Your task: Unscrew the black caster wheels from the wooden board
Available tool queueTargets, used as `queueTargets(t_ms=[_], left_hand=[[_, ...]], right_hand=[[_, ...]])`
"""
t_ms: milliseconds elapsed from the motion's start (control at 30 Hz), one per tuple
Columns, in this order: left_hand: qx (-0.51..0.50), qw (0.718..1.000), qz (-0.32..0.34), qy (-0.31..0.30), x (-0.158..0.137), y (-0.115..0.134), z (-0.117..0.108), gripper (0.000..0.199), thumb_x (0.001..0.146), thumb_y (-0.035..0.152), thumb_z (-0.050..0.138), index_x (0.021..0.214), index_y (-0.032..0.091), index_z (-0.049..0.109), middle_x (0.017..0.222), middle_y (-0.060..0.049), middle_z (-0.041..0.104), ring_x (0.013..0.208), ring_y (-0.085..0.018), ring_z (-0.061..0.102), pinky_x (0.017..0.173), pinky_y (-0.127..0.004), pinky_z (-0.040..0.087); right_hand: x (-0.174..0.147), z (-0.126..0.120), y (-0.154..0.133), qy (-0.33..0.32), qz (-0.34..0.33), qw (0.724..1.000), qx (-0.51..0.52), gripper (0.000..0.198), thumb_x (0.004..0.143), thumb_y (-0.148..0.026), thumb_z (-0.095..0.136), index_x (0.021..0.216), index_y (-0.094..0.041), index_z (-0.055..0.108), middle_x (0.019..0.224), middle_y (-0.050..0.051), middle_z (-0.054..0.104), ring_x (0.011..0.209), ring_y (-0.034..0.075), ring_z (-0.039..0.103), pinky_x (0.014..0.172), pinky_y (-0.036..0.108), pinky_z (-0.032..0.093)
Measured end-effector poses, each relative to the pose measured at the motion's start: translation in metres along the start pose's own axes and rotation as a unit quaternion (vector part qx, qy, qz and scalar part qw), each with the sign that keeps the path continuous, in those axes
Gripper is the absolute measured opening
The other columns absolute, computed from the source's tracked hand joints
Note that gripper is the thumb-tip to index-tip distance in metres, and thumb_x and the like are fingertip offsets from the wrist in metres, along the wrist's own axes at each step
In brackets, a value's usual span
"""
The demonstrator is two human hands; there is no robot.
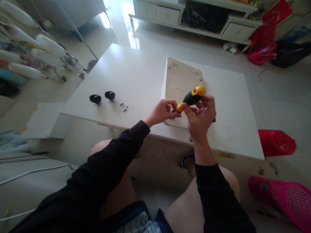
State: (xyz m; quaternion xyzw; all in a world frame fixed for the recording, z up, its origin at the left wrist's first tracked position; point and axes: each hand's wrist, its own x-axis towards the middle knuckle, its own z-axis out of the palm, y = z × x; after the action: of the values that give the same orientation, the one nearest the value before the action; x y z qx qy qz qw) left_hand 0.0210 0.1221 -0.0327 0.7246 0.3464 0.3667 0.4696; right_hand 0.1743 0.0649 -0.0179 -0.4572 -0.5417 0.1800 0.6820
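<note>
My right hand (201, 118) is wrapped around a yellow and black screwdriver (191, 97), which tilts with its handle end up and to the right. My left hand (164, 111) has thumb and fingers closed around the screwdriver's lower end, by a small dark part I cannot make out. Both hands are over the near left corner of an off-white rounded panel (182, 76) with small holes near its far corners. Two black casters (95, 99) stand to the left on the white table (136, 74). Several small screws (123, 106) lie beside them.
A dark object peeks out just right of my right hand, mostly hidden. On the floor at the right are a red cylindrical object (277, 142) and a pink mesh basket (284, 197). Beyond the table stands a white cabinet (167, 16). A white box (46, 119) is at the left.
</note>
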Motion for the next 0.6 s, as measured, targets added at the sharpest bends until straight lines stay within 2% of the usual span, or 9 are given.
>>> queueTargets(t_ms=[100,167,300,367,433,500,533,600], left_hand=[[-0.015,0.997,-0.003,-0.073,0.000,0.004,-0.007,0.012,0.085,0.028,0.080,0.085,0.016,0.079,0.054,0.004,0.058,0.050,-0.008,0.047,0.052,-0.023,0.036],[-0.012,0.997,-0.010,-0.082,-0.001,0.006,-0.009,0.013,0.087,0.027,0.076,0.081,0.016,0.079,0.055,0.003,0.060,0.051,-0.008,0.050,0.053,-0.023,0.038],[0.009,1.000,-0.003,0.004,-0.001,0.002,-0.001,0.020,0.077,0.027,0.087,0.069,0.016,0.072,0.052,0.006,0.055,0.051,-0.006,0.043,0.051,-0.021,0.032],[-0.005,1.000,0.002,0.022,0.000,0.000,0.001,0.025,0.073,0.028,0.091,0.069,0.016,0.069,0.054,0.006,0.055,0.051,-0.006,0.042,0.050,-0.021,0.031],[-0.025,1.000,0.004,-0.012,0.000,0.000,-0.001,0.021,0.077,0.029,0.089,0.077,0.016,0.073,0.059,0.005,0.060,0.051,-0.006,0.045,0.050,-0.021,0.034],[-0.039,0.996,-0.002,-0.075,0.000,0.003,-0.006,0.014,0.085,0.030,0.081,0.086,0.016,0.077,0.063,0.003,0.065,0.051,-0.008,0.050,0.051,-0.022,0.040],[-0.040,0.994,-0.008,-0.099,0.000,0.005,-0.008,0.014,0.089,0.029,0.077,0.088,0.016,0.079,0.064,0.002,0.067,0.051,-0.008,0.052,0.052,-0.022,0.042],[-0.034,0.994,-0.018,-0.104,-0.001,0.007,-0.009,0.016,0.091,0.027,0.074,0.082,0.015,0.079,0.061,0.001,0.066,0.051,-0.009,0.054,0.053,-0.023,0.043]], right_hand=[[0.000,-0.001,0.001,0.007,-0.008,1.000,0.005,0.047,0.081,-0.049,0.090,0.116,-0.031,0.064,0.102,-0.002,0.071,0.089,0.015,0.075,0.064,0.025,0.066],[-0.001,-0.001,0.003,0.005,-0.009,1.000,0.004,0.048,0.081,-0.048,0.090,0.117,-0.032,0.063,0.103,-0.002,0.070,0.088,0.015,0.076,0.064,0.025,0.066],[-0.002,-0.001,0.002,-0.013,0.001,1.000,-0.012,0.048,0.080,-0.047,0.090,0.115,-0.032,0.062,0.101,-0.002,0.071,0.087,0.015,0.077,0.065,0.027,0.067],[-0.002,-0.001,0.000,-0.015,0.002,1.000,-0.014,0.047,0.080,-0.046,0.090,0.115,-0.032,0.062,0.103,-0.002,0.072,0.087,0.015,0.076,0.065,0.027,0.067],[-0.001,0.000,-0.002,-0.012,-0.001,1.000,-0.009,0.045,0.081,-0.045,0.089,0.116,-0.032,0.063,0.106,-0.002,0.072,0.089,0.015,0.076,0.065,0.026,0.066],[-0.001,0.000,-0.002,-0.007,-0.004,1.000,-0.003,0.044,0.082,-0.044,0.089,0.116,-0.032,0.063,0.105,-0.002,0.072,0.088,0.015,0.075,0.064,0.025,0.065],[-0.001,0.000,-0.003,-0.006,-0.003,1.000,-0.003,0.044,0.082,-0.044,0.088,0.117,-0.032,0.063,0.105,-0.002,0.071,0.088,0.015,0.075,0.063,0.026,0.065],[-0.001,-0.001,-0.002,-0.006,0.002,1.000,-0.003,0.045,0.082,-0.046,0.088,0.116,-0.032,0.062,0.103,-0.002,0.070,0.088,0.016,0.075,0.064,0.028,0.066]])
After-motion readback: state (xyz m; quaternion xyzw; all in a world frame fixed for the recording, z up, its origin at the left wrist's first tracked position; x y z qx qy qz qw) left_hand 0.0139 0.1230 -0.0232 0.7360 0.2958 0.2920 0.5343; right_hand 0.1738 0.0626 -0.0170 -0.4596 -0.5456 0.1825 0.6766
